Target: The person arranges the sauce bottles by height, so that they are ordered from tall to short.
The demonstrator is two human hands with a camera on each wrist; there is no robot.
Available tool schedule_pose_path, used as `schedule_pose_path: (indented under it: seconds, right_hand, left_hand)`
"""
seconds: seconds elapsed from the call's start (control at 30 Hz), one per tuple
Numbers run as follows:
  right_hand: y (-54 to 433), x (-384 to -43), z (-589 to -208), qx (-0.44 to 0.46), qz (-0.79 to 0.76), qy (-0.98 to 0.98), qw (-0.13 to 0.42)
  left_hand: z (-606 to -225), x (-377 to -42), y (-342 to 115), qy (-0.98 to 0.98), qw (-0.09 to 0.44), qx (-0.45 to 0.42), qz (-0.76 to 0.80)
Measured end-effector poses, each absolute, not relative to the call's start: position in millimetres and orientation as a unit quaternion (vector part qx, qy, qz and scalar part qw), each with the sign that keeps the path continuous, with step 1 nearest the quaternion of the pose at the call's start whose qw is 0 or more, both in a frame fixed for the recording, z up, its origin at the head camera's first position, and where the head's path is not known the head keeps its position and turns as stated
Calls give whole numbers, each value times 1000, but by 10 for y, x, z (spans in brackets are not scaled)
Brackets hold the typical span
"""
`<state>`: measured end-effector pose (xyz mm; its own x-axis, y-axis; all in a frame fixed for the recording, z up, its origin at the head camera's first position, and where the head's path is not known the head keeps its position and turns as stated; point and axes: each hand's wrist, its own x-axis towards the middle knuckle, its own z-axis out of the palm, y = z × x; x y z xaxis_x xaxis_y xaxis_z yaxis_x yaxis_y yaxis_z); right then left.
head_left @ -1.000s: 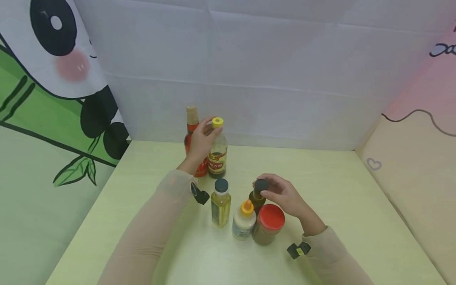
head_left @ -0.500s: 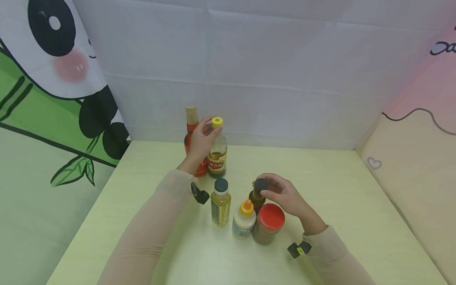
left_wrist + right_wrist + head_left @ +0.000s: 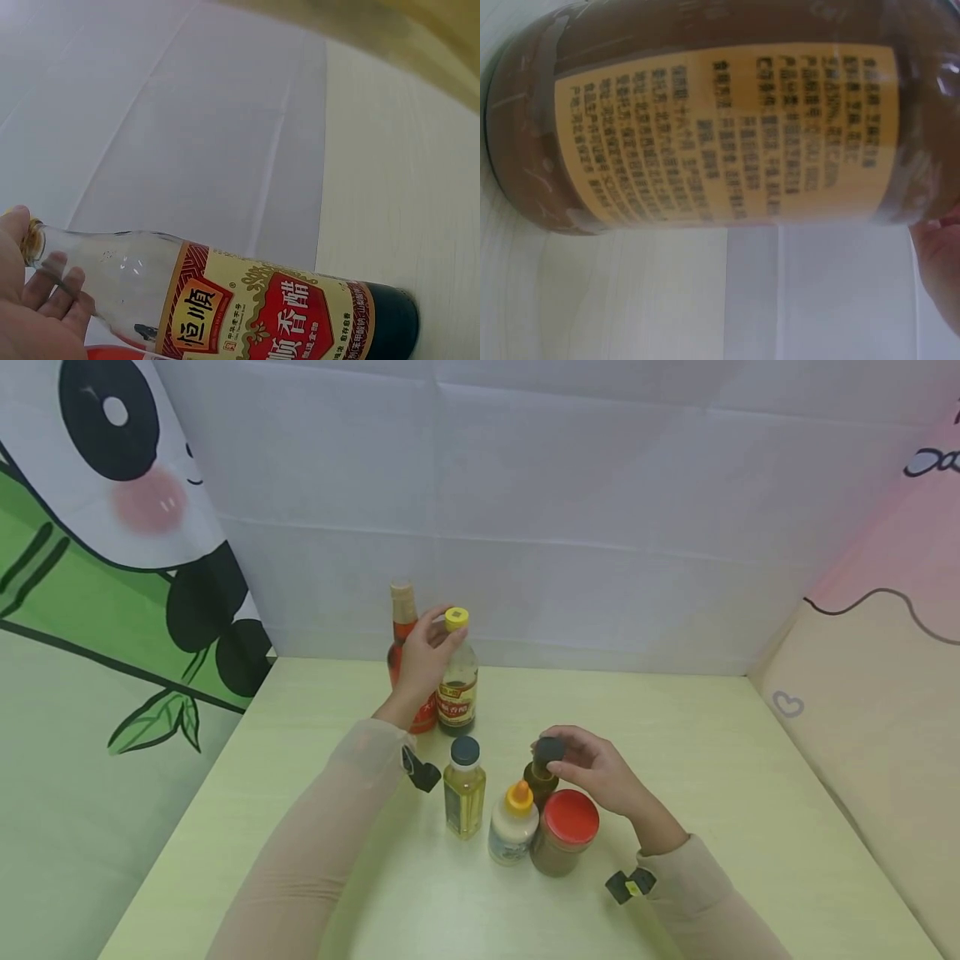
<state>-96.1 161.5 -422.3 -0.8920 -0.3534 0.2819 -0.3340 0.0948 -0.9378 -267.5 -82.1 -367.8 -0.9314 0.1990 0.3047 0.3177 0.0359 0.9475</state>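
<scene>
With fingers and thumb round its neck just under the yellow cap, my left hand [image 3: 426, 656] grips a clear vinegar bottle [image 3: 458, 697]. Dark liquid fills its lower part, and its label faces the left wrist view. Partly behind that hand stands a red bottle [image 3: 403, 625] with a tan top. My right hand [image 3: 600, 770] pinches the black cap of a small dark brown bottle [image 3: 542, 783]. In front of this bottle are a red-lidded jar [image 3: 570, 822] of brown paste and a cream squeeze bottle [image 3: 513, 835]. The jar fills most of the right wrist view.
An oil bottle [image 3: 465, 797] with a dark cap stands left of the squeeze bottle, near my left sleeve. Everything stands on a pale table [image 3: 675, 735]. A white cloth wall [image 3: 525, 510] closes the back, and printed cloth hangs on both sides.
</scene>
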Motion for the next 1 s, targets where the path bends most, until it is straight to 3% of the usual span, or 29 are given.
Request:
schedule_pose_path:
  seconds: [0.47,0.7,1.0]
  right_hand:
    - [1630,-957,-4220,-233,-632,739,10]
    - [1631,-957,-4229,-231,-638,735,11]
    - [1634,-948,-4219,-227,-639,735,14]
  left_hand:
    - [-3454,-2423,-839,-729,38,-175,-660]
    - [-3706,-2615,-860,-705,47,-185,-682]
    - [-3763,-2578,-880,-706,79,-193,-677]
